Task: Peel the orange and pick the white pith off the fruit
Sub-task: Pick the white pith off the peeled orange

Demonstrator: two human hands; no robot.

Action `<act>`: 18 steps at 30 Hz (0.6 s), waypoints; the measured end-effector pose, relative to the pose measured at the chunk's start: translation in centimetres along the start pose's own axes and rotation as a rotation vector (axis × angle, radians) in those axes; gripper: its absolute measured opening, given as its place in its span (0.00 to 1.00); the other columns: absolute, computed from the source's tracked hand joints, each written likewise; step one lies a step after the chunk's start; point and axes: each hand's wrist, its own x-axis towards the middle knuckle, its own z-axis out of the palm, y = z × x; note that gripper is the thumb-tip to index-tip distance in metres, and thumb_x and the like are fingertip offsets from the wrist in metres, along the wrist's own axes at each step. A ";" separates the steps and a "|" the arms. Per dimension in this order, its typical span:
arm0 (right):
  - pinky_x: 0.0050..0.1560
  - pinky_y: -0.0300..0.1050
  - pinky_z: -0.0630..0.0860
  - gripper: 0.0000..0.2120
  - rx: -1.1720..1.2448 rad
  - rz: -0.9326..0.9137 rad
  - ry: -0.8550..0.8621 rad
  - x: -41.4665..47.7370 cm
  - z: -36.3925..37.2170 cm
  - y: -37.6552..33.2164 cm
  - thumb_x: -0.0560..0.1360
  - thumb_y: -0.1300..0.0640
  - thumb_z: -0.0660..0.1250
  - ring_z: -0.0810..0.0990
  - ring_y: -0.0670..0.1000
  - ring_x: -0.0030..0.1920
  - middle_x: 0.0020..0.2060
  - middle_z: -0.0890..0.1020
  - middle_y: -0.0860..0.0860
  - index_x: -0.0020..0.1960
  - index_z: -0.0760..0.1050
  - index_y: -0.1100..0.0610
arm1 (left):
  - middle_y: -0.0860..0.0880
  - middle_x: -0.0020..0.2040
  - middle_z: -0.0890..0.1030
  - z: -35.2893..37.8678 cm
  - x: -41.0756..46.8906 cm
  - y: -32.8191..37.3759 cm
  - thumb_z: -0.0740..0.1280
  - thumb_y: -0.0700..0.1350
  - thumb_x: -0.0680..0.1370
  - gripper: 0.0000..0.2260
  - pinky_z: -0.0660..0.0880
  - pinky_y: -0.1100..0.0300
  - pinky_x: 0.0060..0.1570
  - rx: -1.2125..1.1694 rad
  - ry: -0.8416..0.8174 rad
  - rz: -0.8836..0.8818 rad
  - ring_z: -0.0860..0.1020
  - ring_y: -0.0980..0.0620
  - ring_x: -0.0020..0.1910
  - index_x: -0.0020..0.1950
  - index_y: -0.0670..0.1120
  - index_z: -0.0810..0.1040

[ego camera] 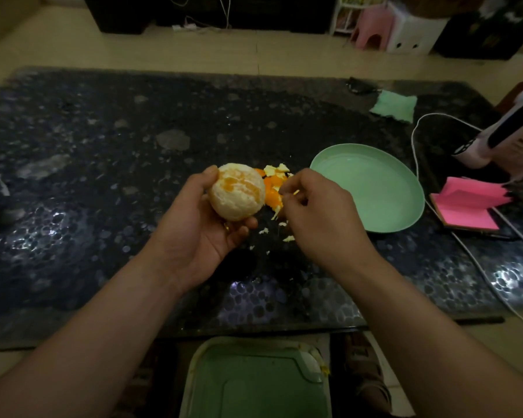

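My left hand (204, 224) holds the peeled orange (236, 192) above the dark table, thumb on top and fingers curled under it. Most of the fruit is covered in pale pith, with orange flesh showing near its top. Just to the right of the fruit, my right hand (317, 212) pinches a small strip of white pith (296, 193) between its fingertips. Behind and between the hands lies a heap of orange peel pieces (273, 185). Small pith scraps (289, 238) are scattered on the table below.
A light green plate (372, 188) sits right of my hands. Pink sticky notes (468, 206), a white cable (417, 152) and a device stand at the right edge. A green cloth (394, 106) lies far right. A green bin lid (254, 384) is below the table's near edge.
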 end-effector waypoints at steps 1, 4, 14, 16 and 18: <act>0.42 0.55 0.82 0.10 -0.004 0.004 -0.003 0.0 0.0 0.0 0.84 0.50 0.62 0.83 0.50 0.37 0.37 0.84 0.48 0.48 0.79 0.51 | 0.39 0.57 0.84 0.0 0.0 -0.1 0.60 0.60 0.84 0.24 0.78 0.61 0.36 0.011 0.004 0.003 0.81 0.48 0.40 0.68 0.44 0.81; 0.43 0.56 0.82 0.11 -0.031 0.011 -0.021 0.1 -0.1 0.2 0.84 0.52 0.61 0.84 0.50 0.38 0.38 0.85 0.48 0.49 0.81 0.52 | 0.41 0.56 0.84 0.1 0.2 -0.1 0.62 0.61 0.83 0.25 0.78 0.61 0.37 0.043 0.002 0.011 0.81 0.49 0.40 0.71 0.45 0.79; 0.42 0.56 0.81 0.09 0.051 -0.031 0.037 -0.1 -1.1 -0.2 0.83 0.48 0.65 0.82 0.47 0.37 0.35 0.83 0.47 0.46 0.79 0.48 | 0.43 0.61 0.86 -0.2 0.3 -0.2 0.68 0.52 0.77 0.21 0.82 0.60 0.43 0.065 -0.046 0.022 0.84 0.50 0.50 0.67 0.45 0.82; 0.41 0.51 0.80 0.13 0.057 -0.048 0.029 -0.2 -1.2 -0.4 0.83 0.44 0.66 0.81 0.45 0.36 0.34 0.83 0.45 0.44 0.80 0.49 | 0.43 0.61 0.86 -0.2 0.3 -0.3 0.68 0.50 0.76 0.20 0.82 0.60 0.44 0.086 -0.072 0.036 0.85 0.51 0.51 0.67 0.44 0.82; 0.39 0.42 0.77 0.07 0.125 -0.073 0.007 -0.3 -1.5 -0.6 0.82 0.46 0.69 0.81 0.43 0.38 0.35 0.83 0.42 0.47 0.81 0.47 | 0.45 0.59 0.86 -0.2 0.2 -0.4 0.68 0.48 0.75 0.19 0.81 0.61 0.45 0.136 -0.085 0.061 0.85 0.52 0.51 0.65 0.46 0.83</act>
